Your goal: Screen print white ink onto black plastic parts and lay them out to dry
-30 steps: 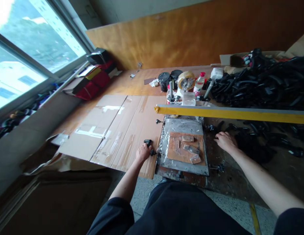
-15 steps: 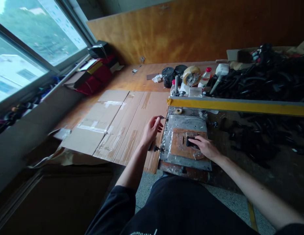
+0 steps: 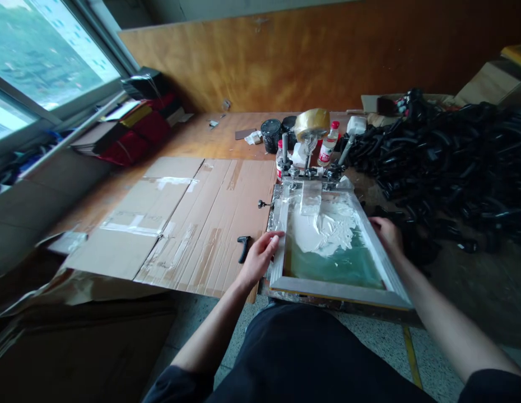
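A metal-framed screen (image 3: 340, 291) lies lowered over the work plate, with white paste (image 3: 328, 226) spread on the upper part of its green mesh. My left hand (image 3: 263, 254) is at the frame's left side, its fingers curled together at the edge. At the right side, my right hand (image 3: 386, 235) has its fingers against the frame, partly hidden behind it. A clear block (image 3: 311, 197) rests at the top of the screen, below the hinge clamps (image 3: 313, 172). On the cardboard (image 3: 218, 224), left of my left hand, lies a black curved part (image 3: 243, 248).
Black parts (image 3: 449, 151) are heaped at the right. Behind the clamps stand black tubs (image 3: 271, 136), a red-capped bottle (image 3: 329, 144) and a tape roll (image 3: 311, 124). A black knob (image 3: 263, 205) sticks out left of the frame. Red and black bundles (image 3: 138, 131) sit near the window.
The screen has swung down from its raised position and now covers the plate. My right hand has left the black part on the plate and moved to the frame's right side. My left hand is lower.
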### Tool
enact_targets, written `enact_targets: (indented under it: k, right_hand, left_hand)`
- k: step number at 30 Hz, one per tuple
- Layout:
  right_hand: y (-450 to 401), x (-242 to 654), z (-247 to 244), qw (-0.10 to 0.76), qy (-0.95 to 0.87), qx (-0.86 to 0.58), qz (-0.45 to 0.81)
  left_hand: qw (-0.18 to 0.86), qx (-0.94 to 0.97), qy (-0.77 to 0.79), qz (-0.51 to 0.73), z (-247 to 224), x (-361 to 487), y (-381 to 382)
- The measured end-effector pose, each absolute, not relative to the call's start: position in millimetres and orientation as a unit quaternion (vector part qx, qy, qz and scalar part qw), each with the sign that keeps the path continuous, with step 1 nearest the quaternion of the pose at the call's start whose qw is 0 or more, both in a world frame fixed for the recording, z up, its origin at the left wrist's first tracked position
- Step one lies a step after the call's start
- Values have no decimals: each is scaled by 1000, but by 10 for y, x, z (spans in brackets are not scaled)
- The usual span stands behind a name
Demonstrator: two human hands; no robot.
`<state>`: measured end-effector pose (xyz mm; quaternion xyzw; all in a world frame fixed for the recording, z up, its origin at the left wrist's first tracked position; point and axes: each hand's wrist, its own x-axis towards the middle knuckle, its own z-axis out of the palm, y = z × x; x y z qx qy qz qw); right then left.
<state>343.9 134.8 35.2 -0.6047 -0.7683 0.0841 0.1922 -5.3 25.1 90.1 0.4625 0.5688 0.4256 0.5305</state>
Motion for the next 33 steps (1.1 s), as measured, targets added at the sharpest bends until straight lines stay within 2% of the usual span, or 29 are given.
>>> enact_targets:
  k: [2, 5, 8, 11, 18, 21, 24, 29, 33]
  right_hand:
    - [1542, 3395, 501, 243, -740, -624, 62]
    - [1759, 2873, 707, 280, -791, -543, 34]
    - [1804, 2278, 802, 189, -855, -480, 49]
    - [1633, 2080, 744, 99, -880, -453, 101]
    - [1128, 2530, 707, 63, -955, -234, 172]
    - [1187, 2504, 786, 52, -945, -263, 186]
    - [1166, 2417, 724, 100, -927, -333, 143]
    - [902, 2488, 558, 122, -935, -294, 155]
    - [1131, 2336, 751, 132, -907, -364, 165]
  left_hand:
    - [532, 453, 599, 390, 606, -31, 186]
    - [492, 461, 654, 343, 311, 17, 204]
    - [464, 468, 688, 305, 204, 34, 259]
    - [456, 473, 695, 291, 179, 20, 285]
    - [462, 472, 692, 292, 140, -3, 281]
    - [466, 462, 693, 299, 148, 0, 283]
    - [468, 457, 692, 305, 151, 2, 284]
    - [476, 448, 689, 315, 130, 8, 275]
    - [503, 440, 667, 329, 206, -10, 269]
